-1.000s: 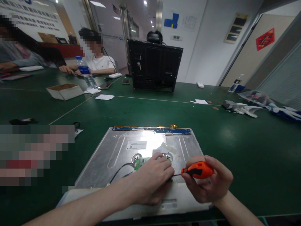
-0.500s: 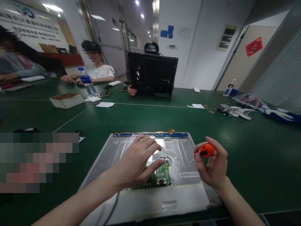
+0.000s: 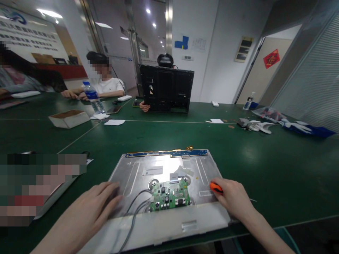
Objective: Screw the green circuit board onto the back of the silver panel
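Note:
In front of me lies a silver display panel [image 3: 127, 183], back side up. A green circuit board [image 3: 169, 194] sits at its middle, and a narrow blue board [image 3: 166, 153] runs along its far edge. Grey cables [image 3: 132, 225] lead from the green board toward me. My left hand [image 3: 87, 208] is at the panel's left side, thumb apart from the other fingers and the fingertips slightly blurred. At the right edge, my right hand [image 3: 235, 197] is closed around a screwdriver [image 3: 217, 188] with an orange handle. Its thin shaft sticks out to the right.
Across the green table [image 3: 169, 135] a person holds up a black frame [image 3: 166, 86]. On the left are an open box [image 3: 69, 119], a water bottle [image 3: 92, 97] and seated people. Gloves [image 3: 255, 126] and a plastic bag [image 3: 270, 113] lie at right.
My left hand has moved from above the green board to the panel's left side. My right hand has come down to the right edge, and the screwdriver's shaft now points right.

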Motion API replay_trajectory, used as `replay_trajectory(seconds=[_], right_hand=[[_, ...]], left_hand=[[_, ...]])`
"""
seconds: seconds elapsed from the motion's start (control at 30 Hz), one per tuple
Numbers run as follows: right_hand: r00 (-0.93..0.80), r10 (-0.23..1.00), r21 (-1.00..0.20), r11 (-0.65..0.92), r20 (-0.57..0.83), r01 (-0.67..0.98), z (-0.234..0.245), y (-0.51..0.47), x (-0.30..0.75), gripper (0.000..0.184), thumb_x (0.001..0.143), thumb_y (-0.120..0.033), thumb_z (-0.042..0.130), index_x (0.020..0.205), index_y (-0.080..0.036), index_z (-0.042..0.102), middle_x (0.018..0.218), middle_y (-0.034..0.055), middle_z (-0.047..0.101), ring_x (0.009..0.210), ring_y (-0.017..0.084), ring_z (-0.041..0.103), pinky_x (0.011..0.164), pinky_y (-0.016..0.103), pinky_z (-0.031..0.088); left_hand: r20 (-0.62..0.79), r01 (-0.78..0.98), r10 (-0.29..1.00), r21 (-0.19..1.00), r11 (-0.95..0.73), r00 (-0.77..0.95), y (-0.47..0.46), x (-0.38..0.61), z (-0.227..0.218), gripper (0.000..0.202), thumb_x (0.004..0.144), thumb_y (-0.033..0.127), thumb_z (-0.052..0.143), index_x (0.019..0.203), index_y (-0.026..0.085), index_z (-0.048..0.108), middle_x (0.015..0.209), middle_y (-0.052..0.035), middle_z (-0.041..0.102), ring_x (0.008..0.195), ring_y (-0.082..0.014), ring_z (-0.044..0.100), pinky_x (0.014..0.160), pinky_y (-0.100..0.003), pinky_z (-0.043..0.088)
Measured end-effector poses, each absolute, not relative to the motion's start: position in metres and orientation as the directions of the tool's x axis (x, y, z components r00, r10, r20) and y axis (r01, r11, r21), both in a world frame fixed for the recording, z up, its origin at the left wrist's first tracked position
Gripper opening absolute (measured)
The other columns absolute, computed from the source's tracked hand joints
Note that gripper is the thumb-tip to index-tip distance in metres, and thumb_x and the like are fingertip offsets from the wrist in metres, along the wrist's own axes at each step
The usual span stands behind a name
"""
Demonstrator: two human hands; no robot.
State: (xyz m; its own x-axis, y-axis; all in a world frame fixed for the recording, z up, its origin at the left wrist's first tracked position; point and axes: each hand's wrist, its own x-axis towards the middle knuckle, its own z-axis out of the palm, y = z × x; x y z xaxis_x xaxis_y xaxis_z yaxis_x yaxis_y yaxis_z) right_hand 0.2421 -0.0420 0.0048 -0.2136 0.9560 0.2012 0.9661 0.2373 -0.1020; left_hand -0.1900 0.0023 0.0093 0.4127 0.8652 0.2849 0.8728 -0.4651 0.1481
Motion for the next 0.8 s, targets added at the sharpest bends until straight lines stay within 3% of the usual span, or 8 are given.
replay_trajectory(seconds=[0.13, 0.27, 0.33, 0.53, 0.8], right_hand=[[-0.119, 0.982, -0.134, 0.14, 0.148, 0.981, 0.001, -0.046, 0.237, 0.032, 0.082, -0.013, 0.06, 0.11, -0.025, 0.07, 0.114, 0.0072, 0.072, 0.082, 0.022, 0.074, 0.069, 0.032, 0.057], [-0.099, 0.988, -0.217, 0.123, 0.119, 0.969, -0.005, -0.048, 0.235, 0.039, 0.083, -0.012, 0.058, 0.118, -0.024, 0.07, 0.132, 0.0085, 0.067, 0.104, 0.027, 0.072, 0.088, 0.039, 0.058], [-0.079, 0.992, -0.217, 0.1, 0.102, 0.971, -0.009, -0.049, 0.235, 0.041, 0.082, -0.012, 0.059, 0.12, -0.024, 0.07, 0.134, 0.009, 0.065, 0.107, 0.029, 0.072, 0.091, 0.042, 0.058], [-0.044, 0.989, -0.219, 0.074, 0.142, 0.973, -0.019, -0.052, 0.237, 0.043, 0.079, -0.01, 0.061, 0.117, -0.025, 0.071, 0.131, 0.0074, 0.067, 0.1, 0.027, 0.074, 0.087, 0.04, 0.059], [0.061, 0.986, -0.178, -0.033, 0.154, 0.984, -0.02, -0.051, 0.257, 0.04, 0.08, -0.013, 0.061, 0.114, -0.028, 0.073, 0.127, 0.0046, 0.07, 0.101, 0.026, 0.074, 0.086, 0.036, 0.057]], left_hand=[[0.133, 0.952, 0.947, 0.052, -0.301, 0.292, -0.007, -0.211, -0.019, 0.062, 0.095, 0.058, 0.036, 0.124, 0.014, 0.067, 0.13, -0.0171, 0.065, 0.118, -0.0373, 0.062, 0.102, -0.057, 0.048], [0.124, 0.964, 0.961, 0.069, -0.256, 0.246, -0.009, -0.221, -0.042, 0.078, 0.092, 0.067, 0.034, 0.133, 0.007, 0.062, 0.139, -0.0204, 0.059, 0.128, -0.0403, 0.055, 0.108, -0.057, 0.044], [0.146, 0.957, 0.956, 0.104, -0.272, 0.256, -0.008, -0.228, -0.054, 0.081, 0.091, 0.07, 0.034, 0.135, 0.008, 0.061, 0.141, -0.0193, 0.057, 0.13, -0.0399, 0.054, 0.109, -0.055, 0.044], [0.265, 0.895, 0.904, 0.209, -0.393, 0.335, -0.004, -0.262, -0.085, 0.064, 0.095, 0.063, 0.038, 0.147, 0.027, 0.051, 0.151, -0.0038, 0.048, 0.138, -0.0331, 0.046, 0.112, -0.052, 0.041], [0.236, 0.861, 0.874, 0.192, -0.47, 0.425, -0.001, -0.224, -0.046, 0.063, 0.096, 0.064, 0.037, 0.143, 0.027, 0.055, 0.145, -0.0048, 0.056, 0.131, -0.0325, 0.054, 0.106, -0.048, 0.05]])
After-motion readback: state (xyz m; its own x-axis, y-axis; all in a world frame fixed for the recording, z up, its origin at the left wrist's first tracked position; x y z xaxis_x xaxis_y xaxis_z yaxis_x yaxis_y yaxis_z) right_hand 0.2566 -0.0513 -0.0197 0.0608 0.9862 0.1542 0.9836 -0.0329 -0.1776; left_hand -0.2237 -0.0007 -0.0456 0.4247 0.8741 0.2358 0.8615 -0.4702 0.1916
